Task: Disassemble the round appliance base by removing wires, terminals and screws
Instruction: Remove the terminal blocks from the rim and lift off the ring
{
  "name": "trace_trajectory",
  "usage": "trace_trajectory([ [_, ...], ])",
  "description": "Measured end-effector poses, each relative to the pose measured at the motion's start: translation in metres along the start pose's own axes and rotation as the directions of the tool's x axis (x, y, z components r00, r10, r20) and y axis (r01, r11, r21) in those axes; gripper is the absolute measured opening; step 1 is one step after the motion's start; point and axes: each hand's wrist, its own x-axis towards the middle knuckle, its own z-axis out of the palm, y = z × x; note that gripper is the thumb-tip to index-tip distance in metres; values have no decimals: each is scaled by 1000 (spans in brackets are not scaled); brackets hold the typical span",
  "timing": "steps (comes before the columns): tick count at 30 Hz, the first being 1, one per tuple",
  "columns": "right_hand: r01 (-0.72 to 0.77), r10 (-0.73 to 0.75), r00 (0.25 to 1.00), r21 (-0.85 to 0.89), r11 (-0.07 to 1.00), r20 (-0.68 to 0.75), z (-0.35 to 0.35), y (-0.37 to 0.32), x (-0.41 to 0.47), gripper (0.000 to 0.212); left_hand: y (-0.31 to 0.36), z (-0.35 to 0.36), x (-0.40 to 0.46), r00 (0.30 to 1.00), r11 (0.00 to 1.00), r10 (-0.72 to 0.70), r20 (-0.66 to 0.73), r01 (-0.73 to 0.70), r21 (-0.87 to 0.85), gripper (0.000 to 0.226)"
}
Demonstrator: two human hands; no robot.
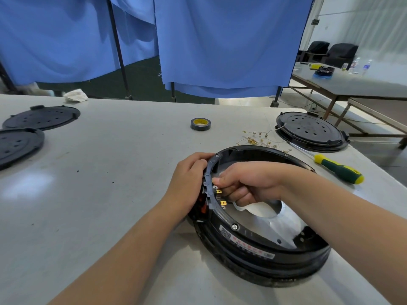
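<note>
Round appliance base (259, 245) lies on table (123, 164), lower right. Left hand (187, 179) grips its rim at 9 o'clock; right hand (244, 183) fingers pinch a brass terminal (218, 191) inside. Screwdriver (337, 168) at 2 o'clock; loose wires (255, 139) at 12 o'clock.

Left hand (189, 179) curled, gripping; right hand (246, 183) fingers curled, pinch grip.

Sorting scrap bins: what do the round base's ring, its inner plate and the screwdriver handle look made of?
Ring: black plastic by its look, moulded ribs, slight gloss.
Inner plate: likely sheet metal, silvery, brushed sheen with reflections.
Screwdriver handle: green and yellow plastic or rubber, can't tell which.
</note>
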Motion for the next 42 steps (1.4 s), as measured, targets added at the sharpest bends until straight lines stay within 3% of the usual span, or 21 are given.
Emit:
trace_trajectory([
  [16,-65,65,998,39,997,-14,-2,0,4,37,-3,1,1,1000,999,-31,-3,31,-11,38],
  [23,-46,45,998,-7,999,-35,-3,1,6,55,-1,1,1,999,999,-43,2,43,-15,38],
  [28,-35,32,995,-29,999,-91,-3,2,6,40,0,2,1,998,998,-56,-10,55,-13,37],
  [33,-50,46,995,-41,998,-88,-4,3,5,46,3,1,0,998,998,-65,13,65,26,36],
  [37,-71,70,997,-16,997,-39,-6,1,3,35,10,-12,3,974,983,-181,136,176,49,33],
  [40,-83,81,996,42,996,43,-8,-4,0,33,14,-24,2,898,939,-289,332,334,-85,29],
  [42,-85,83,996,42,995,42,-7,-3,0,45,16,-32,1,841,897,-318,438,417,-149,50],
])
